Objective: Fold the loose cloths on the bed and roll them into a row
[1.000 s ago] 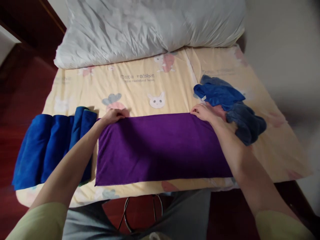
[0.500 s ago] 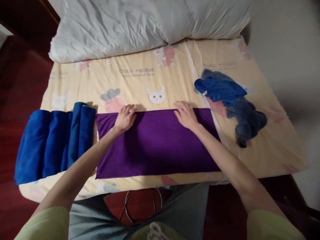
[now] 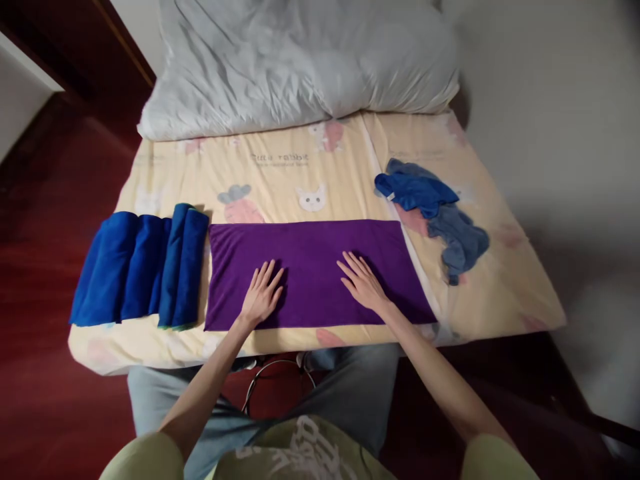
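A purple towel [image 3: 310, 267] lies spread as a flat rectangle near the front edge of the bed. My left hand [image 3: 263, 293] rests palm down on its left half, fingers spread. On the right half, my right hand [image 3: 364, 281] also lies flat with the fingers apart. Neither hand grips the cloth. Just left of the towel sit several rolled or folded blue towels [image 3: 140, 267], side by side. Off to the right is a loose crumpled heap, with a bright blue cloth [image 3: 420, 192] on top and a greyish-blue cloth [image 3: 463, 237] below it.
The bed [image 3: 505, 287] has a yellow sheet printed with rabbits and carrots. A large grey-white quilt or pillow [image 3: 300, 67] fills its far end. A wall [image 3: 560, 167] stands on the right. Dark red floor [image 3: 40, 267] shows at the left.
Both hands have moved from the towel's far edge back toward me and now lie flat on its middle. The towel stays in place on the bed; the camera view has shifted.
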### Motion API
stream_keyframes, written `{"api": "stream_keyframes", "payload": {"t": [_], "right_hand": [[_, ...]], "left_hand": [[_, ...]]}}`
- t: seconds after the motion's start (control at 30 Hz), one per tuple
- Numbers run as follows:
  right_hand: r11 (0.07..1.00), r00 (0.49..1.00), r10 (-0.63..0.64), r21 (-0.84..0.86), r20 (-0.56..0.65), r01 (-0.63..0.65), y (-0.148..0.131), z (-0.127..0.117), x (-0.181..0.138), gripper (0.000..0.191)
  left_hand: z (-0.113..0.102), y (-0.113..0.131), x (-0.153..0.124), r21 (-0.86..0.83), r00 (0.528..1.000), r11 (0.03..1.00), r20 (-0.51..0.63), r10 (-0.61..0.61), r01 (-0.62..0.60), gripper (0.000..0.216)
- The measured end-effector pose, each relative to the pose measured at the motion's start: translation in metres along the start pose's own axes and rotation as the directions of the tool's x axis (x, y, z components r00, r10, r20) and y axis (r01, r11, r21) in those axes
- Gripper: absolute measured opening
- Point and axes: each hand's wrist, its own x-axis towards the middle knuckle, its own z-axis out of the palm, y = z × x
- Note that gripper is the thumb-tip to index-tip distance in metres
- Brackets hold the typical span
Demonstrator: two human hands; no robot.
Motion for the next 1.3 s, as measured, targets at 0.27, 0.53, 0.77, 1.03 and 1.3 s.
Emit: {"api": "stream_keyframes", "payload": {"t": [0.27, 0.53, 0.77, 1.03, 1.3], "right_hand": [[0.959, 0.954, 0.272, -0.045, -0.128, -0.279, 0.031, 0.003, -0.135, 0.055], [0.656, 0.606, 0.698, 0.002, -0.381, -0.755, 0.041, -0.001, -0.179, 0.057], [0.572, 0.606, 0.767, -0.201, -0.212, -0.795, 0.040, -0.042, -0.141, 0.046], [0.954, 0.954, 0.299, -0.033, -0.020, -0.299, 0.011, -0.064, 0.062, 0.045], [0.963, 0.947, 0.218, 0.104, 0.234, -0.247, -0.001, -0.031, 0.226, 0.038]], "left_hand": [[-0.005, -0.040, -0.130, 0.035, 0.971, 0.980, -0.148, -0.188, 0.195, 0.058], [-0.020, -0.057, -0.173, -0.206, 0.796, 0.881, -0.377, -0.473, 0.426, 0.045], [-0.016, -0.008, -0.177, -0.346, 0.616, 0.749, -0.428, -0.662, 0.565, 0.031], [0.062, 0.173, -0.135, -0.940, 0.766, 0.153, 0.147, -0.625, 0.305, 0.049], [0.075, 0.206, -0.075, -0.936, 0.592, -0.297, 0.351, -0.726, 0.190, 0.070]]}}
